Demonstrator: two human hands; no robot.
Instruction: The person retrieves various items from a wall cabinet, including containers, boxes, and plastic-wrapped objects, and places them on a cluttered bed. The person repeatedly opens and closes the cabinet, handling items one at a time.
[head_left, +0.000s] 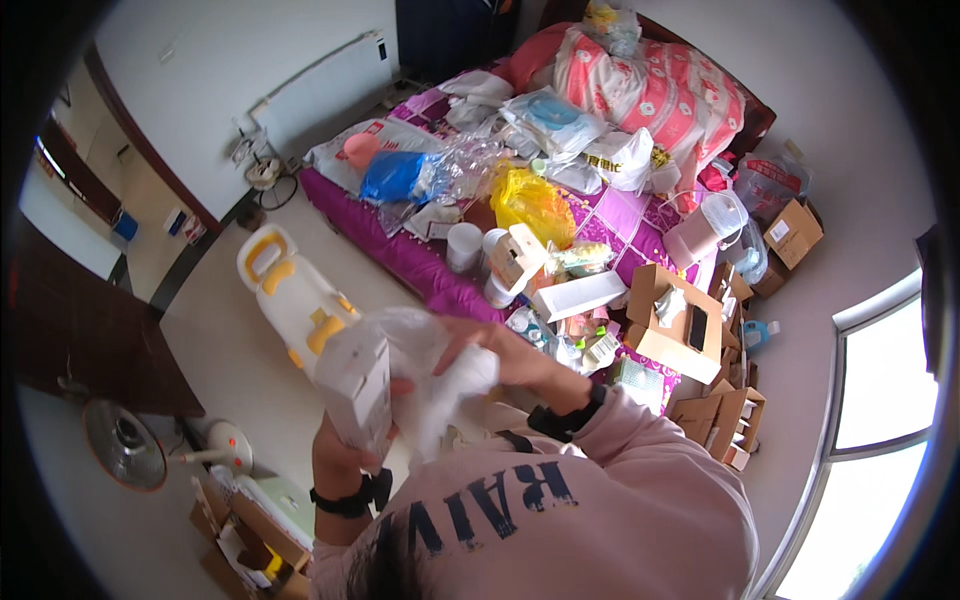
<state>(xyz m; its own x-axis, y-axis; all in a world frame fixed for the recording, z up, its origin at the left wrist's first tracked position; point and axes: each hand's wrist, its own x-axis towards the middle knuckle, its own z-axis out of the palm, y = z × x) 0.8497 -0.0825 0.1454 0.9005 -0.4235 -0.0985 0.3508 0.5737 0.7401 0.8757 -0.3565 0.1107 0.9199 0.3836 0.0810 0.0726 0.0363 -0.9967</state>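
In my left hand (349, 446) I hold a white cardboard box (354, 382) upright, close to my chest. A translucent white plastic bag (412, 337) lies over the box's top and hangs beside it. My right hand (480, 352) grips a bunched part of that bag, which is blurred. Past the box, on the floor, lies a white and yellow plastic slide-like piece (292, 292), partly hidden by the box and bag. The bed (405, 255) with a purple cover stands just ahead.
On the bed lie a yellow plastic bag (529, 202), white tubs (465, 247), an open cardboard box (675, 322) with a phone, and a pink bucket (705, 229). A round heater (126, 444) stands at the left near a dark door (90, 322). More cartons (720, 424) line the window wall.
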